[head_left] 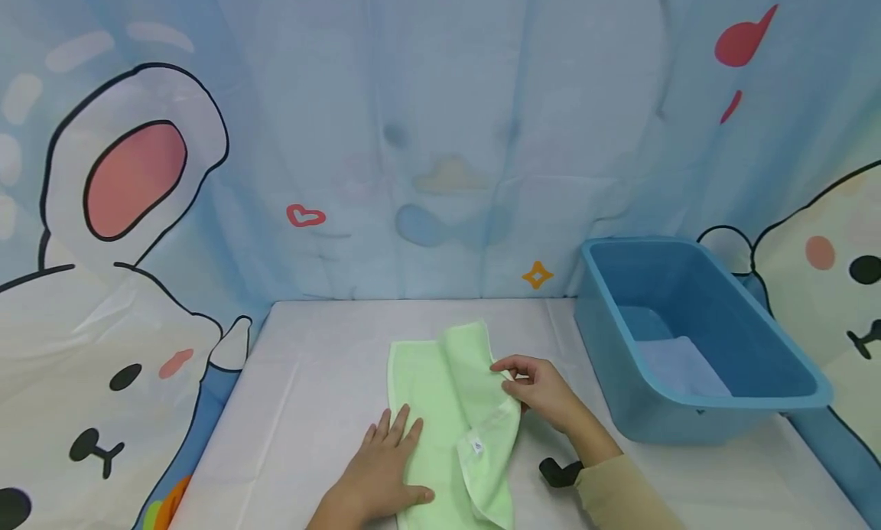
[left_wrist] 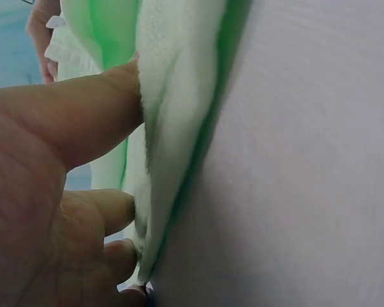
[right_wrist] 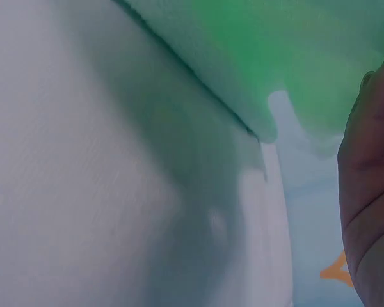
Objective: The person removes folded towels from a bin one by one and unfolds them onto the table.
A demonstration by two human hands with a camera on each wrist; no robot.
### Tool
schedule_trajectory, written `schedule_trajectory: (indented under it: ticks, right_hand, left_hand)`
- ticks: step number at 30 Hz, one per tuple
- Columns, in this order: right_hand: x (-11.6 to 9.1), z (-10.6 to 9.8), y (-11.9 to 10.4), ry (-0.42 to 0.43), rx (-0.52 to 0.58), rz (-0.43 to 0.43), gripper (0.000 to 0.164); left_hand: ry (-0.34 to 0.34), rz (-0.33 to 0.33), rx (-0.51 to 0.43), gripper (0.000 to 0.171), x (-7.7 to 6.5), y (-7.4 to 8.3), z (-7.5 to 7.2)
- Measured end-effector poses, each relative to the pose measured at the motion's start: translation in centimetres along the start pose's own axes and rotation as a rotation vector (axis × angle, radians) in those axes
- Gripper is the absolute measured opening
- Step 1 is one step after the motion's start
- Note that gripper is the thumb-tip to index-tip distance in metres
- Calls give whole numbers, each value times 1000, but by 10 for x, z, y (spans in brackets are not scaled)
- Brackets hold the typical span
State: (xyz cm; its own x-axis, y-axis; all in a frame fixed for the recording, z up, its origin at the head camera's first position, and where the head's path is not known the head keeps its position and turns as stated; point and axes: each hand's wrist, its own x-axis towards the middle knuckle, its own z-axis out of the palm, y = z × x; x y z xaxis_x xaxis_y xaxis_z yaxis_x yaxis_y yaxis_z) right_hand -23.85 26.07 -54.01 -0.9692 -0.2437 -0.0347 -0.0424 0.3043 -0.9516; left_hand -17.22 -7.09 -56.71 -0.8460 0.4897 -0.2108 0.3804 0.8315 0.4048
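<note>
A light green towel (head_left: 433,392) lies on the white table, its right side lifted and partly folded over toward the left. A small white label (head_left: 476,443) shows on the turned-over part. My left hand (head_left: 383,473) rests on the towel's left edge with its fingers spread; in the left wrist view the thumb (left_wrist: 96,109) and fingertips touch the cloth. At the towel's right edge, my right hand (head_left: 547,396) pinches the raised cloth between thumb and fingers. The right wrist view shows that hand (right_wrist: 371,185) beside the lifted green cloth (right_wrist: 256,57), its fingertips out of frame.
To the right stands a blue plastic bin (head_left: 619,385) with a pale folded cloth (head_left: 681,367) inside. A printed curtain (head_left: 440,132) with cartoon animals hangs behind and beside the white table (head_left: 310,377). A black object (head_left: 559,473) appears by the right sleeve (head_left: 622,495).
</note>
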Motion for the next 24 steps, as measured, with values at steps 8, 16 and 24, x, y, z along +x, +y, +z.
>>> schedule_trajectory:
  ticks: [8,16,24]
  right_hand:
    - [-13,-10,9,82,12,65,32]
    - [-29,-17,20,139,18,93,36]
    - [-46,-19,33,203,-5,152,42]
  left_hand:
    - [-2,4,-18,113,0,-7,-4]
    - [-11,12,-45,113,-1,-9,-8]
    - [-13,29,-18,115,0,-15,-9]
